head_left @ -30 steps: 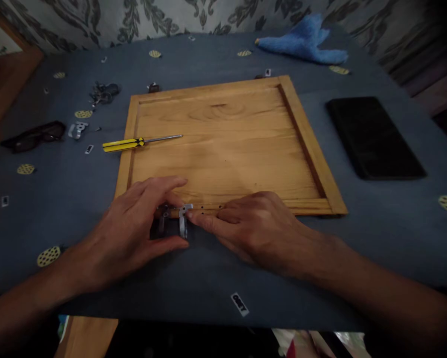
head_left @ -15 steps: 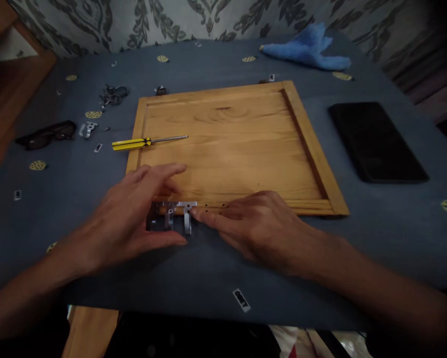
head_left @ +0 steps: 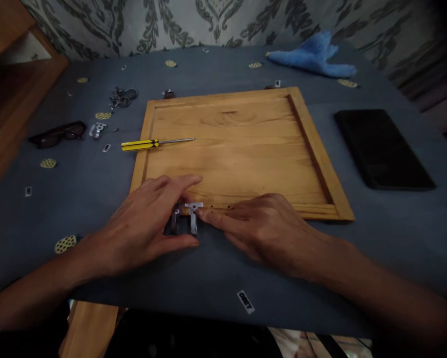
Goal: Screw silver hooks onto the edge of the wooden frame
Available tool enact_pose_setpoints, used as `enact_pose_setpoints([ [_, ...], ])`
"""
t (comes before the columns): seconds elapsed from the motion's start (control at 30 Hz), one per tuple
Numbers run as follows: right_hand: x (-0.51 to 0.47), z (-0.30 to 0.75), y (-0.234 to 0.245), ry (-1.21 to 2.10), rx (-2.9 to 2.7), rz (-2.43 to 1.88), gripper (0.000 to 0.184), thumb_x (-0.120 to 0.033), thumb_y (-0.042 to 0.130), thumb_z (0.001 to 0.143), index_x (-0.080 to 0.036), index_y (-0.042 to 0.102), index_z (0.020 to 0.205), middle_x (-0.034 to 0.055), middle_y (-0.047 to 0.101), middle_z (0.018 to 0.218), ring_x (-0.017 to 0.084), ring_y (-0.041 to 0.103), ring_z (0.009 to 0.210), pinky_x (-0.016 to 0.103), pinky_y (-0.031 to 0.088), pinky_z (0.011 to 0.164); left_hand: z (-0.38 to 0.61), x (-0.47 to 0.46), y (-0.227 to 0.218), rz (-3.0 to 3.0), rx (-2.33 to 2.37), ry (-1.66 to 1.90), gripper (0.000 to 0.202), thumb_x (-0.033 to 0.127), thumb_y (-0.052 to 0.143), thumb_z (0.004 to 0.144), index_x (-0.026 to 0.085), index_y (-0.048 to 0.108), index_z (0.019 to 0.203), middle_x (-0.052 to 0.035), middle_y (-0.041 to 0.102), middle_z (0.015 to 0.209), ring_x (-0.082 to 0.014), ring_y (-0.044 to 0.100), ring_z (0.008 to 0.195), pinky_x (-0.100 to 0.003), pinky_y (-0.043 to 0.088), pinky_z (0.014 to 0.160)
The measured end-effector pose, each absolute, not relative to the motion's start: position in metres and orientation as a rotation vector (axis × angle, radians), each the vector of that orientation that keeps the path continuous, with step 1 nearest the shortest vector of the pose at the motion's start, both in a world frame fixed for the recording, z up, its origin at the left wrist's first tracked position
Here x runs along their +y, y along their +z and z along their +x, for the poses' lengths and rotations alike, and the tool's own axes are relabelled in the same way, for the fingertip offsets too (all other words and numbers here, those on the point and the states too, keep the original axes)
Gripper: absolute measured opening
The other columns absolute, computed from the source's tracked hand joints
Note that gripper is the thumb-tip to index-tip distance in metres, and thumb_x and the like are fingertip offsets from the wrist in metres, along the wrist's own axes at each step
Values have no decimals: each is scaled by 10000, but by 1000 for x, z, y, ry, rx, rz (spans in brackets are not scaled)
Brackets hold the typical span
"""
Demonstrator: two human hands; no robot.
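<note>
A wooden cabinet door panel (head_left: 238, 144) lies flat on a table under a blue cloth (head_left: 77, 194). At its near edge sits a small metal hinge (head_left: 189, 219). My left hand (head_left: 144, 226) is curled round the hinge, thumb below it and fingers resting on the wood above it. My right hand (head_left: 260, 226) touches the hinge's right end with its fingertips pinched together, next to several small screw holes in the door's frame.
A yellow-handled screwdriver (head_left: 152, 143) lies across the door's left edge. Sunglasses (head_left: 57, 134), a metal bracket (head_left: 97, 130) and a bunch of keys (head_left: 121, 97) lie at the far left. A black phone (head_left: 382, 149) is on the right, a blue cloth toy (head_left: 312, 54) at the back.
The view has shifted slightly. My left hand has closed in over the hinge and hides more of it than half a second ago; my right fingertips stay at its right end.
</note>
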State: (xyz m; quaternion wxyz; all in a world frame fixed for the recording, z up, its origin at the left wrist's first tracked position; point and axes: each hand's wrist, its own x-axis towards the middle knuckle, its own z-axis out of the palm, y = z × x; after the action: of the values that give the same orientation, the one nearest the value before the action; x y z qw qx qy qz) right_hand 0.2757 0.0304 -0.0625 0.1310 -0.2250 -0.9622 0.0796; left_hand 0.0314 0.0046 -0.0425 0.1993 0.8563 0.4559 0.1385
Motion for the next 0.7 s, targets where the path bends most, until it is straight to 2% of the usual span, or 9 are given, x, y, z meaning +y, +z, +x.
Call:
enact_pose_setpoints([
  [0.17,30,276,-63,195,-2774,-660,315,-140,452,944,-189,672,1165,-29,598,544,126,459,453,324,150,488,32,4,-44,2363,1284,396,729,482,703,836,296,325,1432,-40,646,1191,-226,603,1124,-396,507,952],
  [0.33,30,275,-64,204,-2765,-673,279,-162,442,965,-194,679,1108,-31,594,541,121,461,457,316,152,490,34,5,-42,2308,1303,427,731,438,746,807,295,357,1410,-24,663,1140,-218,625,1077,-390,518,933],
  [0.5,30,275,-63,257,-2777,-682,283,-144,444,961,-179,683,1109,-25,600,554,120,454,457,308,179,488,35,6,-42,2272,1321,419,734,455,762,782,291,384,1389,-40,675,1131,-253,635,1076,-421,529,919],
  [0.6,29,276,-60,434,-2745,-715,312,-119,454,927,-177,710,1097,-16,613,564,122,476,457,292,235,479,35,5,-42,2301,1305,418,724,407,766,790,281,371,1384,-41,680,1122,-252,627,1095,-430,523,934],
  [0.7,30,276,-55,808,-2528,-846,373,-115,454,911,-211,717,1157,-12,670,646,117,548,512,260,373,522,35,5,-43,2300,1292,423,736,411,766,790,285,359,1390,-41,675,1127,-248,624,1097,-424,525,933],
])
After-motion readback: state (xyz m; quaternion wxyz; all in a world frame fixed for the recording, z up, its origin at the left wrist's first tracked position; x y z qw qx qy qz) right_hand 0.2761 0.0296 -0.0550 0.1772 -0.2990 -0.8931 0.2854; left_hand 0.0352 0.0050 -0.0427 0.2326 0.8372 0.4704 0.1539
